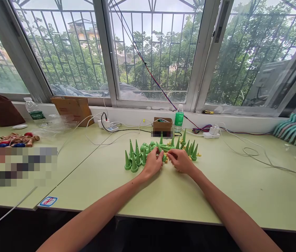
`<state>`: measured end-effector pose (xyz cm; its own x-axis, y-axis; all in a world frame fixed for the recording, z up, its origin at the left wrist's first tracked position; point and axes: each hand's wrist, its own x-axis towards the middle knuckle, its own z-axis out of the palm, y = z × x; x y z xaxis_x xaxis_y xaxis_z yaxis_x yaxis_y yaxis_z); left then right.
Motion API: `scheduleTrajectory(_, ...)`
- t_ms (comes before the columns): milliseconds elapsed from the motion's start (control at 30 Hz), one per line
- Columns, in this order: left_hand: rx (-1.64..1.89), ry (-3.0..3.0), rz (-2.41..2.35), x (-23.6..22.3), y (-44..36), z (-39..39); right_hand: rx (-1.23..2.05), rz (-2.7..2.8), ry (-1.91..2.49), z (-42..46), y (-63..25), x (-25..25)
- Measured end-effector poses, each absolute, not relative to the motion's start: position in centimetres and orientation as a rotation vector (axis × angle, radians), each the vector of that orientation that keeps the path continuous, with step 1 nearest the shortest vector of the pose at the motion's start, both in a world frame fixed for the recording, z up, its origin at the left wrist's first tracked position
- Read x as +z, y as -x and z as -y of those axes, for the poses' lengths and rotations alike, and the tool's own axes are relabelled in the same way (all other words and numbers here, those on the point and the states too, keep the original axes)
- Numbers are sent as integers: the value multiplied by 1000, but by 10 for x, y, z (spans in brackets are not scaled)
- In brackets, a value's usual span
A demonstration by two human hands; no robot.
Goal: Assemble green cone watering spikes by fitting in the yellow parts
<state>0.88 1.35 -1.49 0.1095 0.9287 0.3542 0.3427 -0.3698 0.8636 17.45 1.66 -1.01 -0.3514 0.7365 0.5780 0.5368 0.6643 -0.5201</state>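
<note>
Over the pale green table, my left hand (153,163) is closed around a green plant watering spike (159,148), a ridged cap with a pointed cone. Close by on its right, my right hand (180,161) is pinched, fingertips almost touching the spike; what lies in the pinch is too small to make out. Several green spikes (134,164) stand point up left of my left hand. More upright spikes (194,152) stand beyond my right hand. Green tube-like parts (145,146) lie behind the hands. Small yellow pieces (199,154) are scattered among the right-hand spikes.
A small cardboard box (163,124) and a green-labelled bottle (179,118) stand behind the spikes. White cables (250,151) and a power strip (212,133) lie right. Wooden bead-like pieces (27,140) and a larger box (73,108) are left. Hangers (295,129) are stacked far right.
</note>
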Motion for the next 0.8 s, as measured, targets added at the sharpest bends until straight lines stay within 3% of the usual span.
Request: scheduleTrajectory(800, 1232, -1783, -1152, -16, -10, -10, 284, 2037, 963, -17, -174, -10)
